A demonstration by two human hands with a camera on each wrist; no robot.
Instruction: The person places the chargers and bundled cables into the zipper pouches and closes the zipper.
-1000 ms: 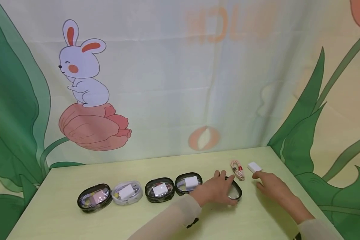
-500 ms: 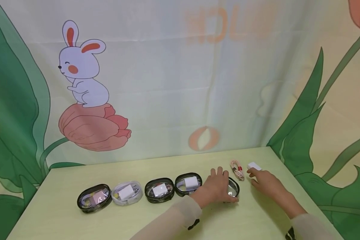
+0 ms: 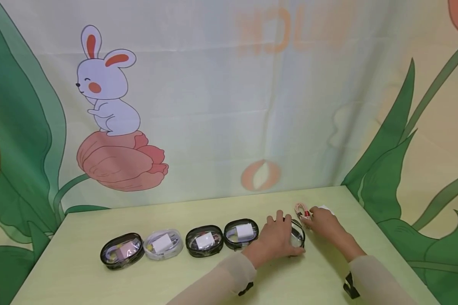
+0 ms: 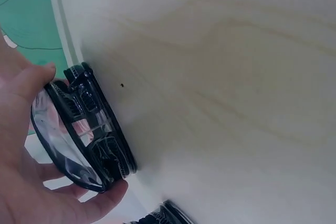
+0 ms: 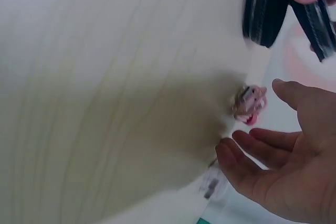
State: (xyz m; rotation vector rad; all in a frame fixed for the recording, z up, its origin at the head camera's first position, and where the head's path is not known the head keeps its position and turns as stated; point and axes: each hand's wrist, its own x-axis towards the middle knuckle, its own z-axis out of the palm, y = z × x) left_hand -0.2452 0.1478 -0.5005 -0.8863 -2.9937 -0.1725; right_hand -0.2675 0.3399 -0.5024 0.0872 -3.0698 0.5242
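My left hand [image 3: 275, 238] grips a small oval zip case [image 3: 298, 233] with clear panels and black trim. In the left wrist view, thumb and fingers hold opposite ends of this case [image 4: 79, 129]. The right wrist view shows its black-edged lid raised from the body. My right hand [image 3: 328, 224] reaches over a bundled pink cable [image 3: 301, 208] with a red tie. Seen from the right wrist, the cable [image 5: 250, 103] lies between thumb and fingertips, with a gap around it. A white charger block [image 3: 326, 208] lies behind the right hand, partly hidden.
To the left, a row of filled oval cases stands on the table [image 3: 168, 284]: a black one [image 3: 122, 250] with a pink block, a white one [image 3: 163, 244], and two black ones with white blocks. A printed cloth [image 3: 198, 106] hangs behind the table.
My right hand has moved left from the white charger block to the pink cable. My left hand stays at the case, whose lid now stands more apart from its body.
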